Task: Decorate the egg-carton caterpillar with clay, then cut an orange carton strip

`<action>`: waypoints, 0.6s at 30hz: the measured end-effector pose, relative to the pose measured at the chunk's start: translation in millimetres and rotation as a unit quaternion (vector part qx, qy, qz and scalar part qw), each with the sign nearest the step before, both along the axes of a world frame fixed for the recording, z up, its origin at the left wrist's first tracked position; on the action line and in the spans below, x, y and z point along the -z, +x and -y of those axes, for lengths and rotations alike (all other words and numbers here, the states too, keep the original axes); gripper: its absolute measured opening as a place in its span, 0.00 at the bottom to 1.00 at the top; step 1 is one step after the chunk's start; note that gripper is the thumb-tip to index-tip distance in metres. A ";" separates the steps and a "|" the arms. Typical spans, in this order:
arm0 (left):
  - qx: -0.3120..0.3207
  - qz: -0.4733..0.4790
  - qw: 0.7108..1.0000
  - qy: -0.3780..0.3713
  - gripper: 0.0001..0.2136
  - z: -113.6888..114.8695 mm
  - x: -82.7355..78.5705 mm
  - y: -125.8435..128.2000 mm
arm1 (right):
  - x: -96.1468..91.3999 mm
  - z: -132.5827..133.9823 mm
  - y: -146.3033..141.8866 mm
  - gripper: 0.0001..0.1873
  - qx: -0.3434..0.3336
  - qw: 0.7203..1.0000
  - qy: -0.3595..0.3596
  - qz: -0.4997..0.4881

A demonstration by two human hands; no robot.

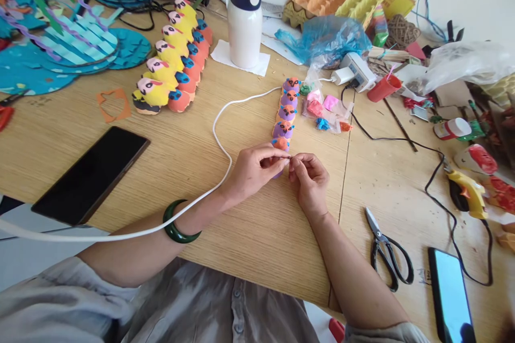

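The purple caterpillar row lies on the wooden table, running away from the person, with its near end under and between both hands. It consists of purple domed segments with orange faces and dark eyes. The left hand curls closed over the nearest segment. The right hand meets it fingertip to fingertip, pinched tight; what it grips is too small to tell. Both forearms angle inward. Scissors lie just right of the right forearm.
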State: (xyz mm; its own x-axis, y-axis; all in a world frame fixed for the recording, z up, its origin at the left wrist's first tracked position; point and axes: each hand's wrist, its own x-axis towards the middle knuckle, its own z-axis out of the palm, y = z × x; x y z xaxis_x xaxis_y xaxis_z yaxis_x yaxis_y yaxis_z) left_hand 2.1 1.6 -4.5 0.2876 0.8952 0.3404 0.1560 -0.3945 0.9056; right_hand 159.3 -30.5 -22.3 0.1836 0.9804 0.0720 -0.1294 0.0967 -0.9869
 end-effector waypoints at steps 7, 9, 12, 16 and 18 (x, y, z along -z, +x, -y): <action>0.001 0.001 1.000 0.005 0.05 0.7 0.5 0.2 | -1.4 0.5 -0.1 0.12 -0.004 1.000 -0.004 -0.004; 0.003 0.002 1.000 0.010 0.05 0.7 0.4 0.2 | -1.6 0.5 -0.1 0.13 -0.003 1.000 -0.003 -0.004; -0.001 -0.002 1.000 0.012 0.05 0.6 0.0 0.6 | -1.6 0.4 -0.6 0.12 -0.002 1.000 -0.001 0.002; -0.007 -0.004 1.000 0.006 0.04 0.2 -0.7 1.0 | -1.2 0.4 -1.2 0.12 0.001 1.000 0.004 -0.001; -0.010 -0.005 1.000 0.006 0.04 -0.1 -1.1 1.0 | -1.1 0.6 -1.3 0.11 0.001 1.000 0.009 -0.006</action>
State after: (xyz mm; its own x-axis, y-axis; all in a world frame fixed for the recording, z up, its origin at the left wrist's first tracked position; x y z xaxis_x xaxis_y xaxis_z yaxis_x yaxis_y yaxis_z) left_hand 3.1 1.7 -3.4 0.2734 0.8965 0.3487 0.1720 -0.4022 0.8992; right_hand 158.0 -31.1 -21.2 0.1867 0.9786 0.0872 -0.1409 0.1145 -0.9834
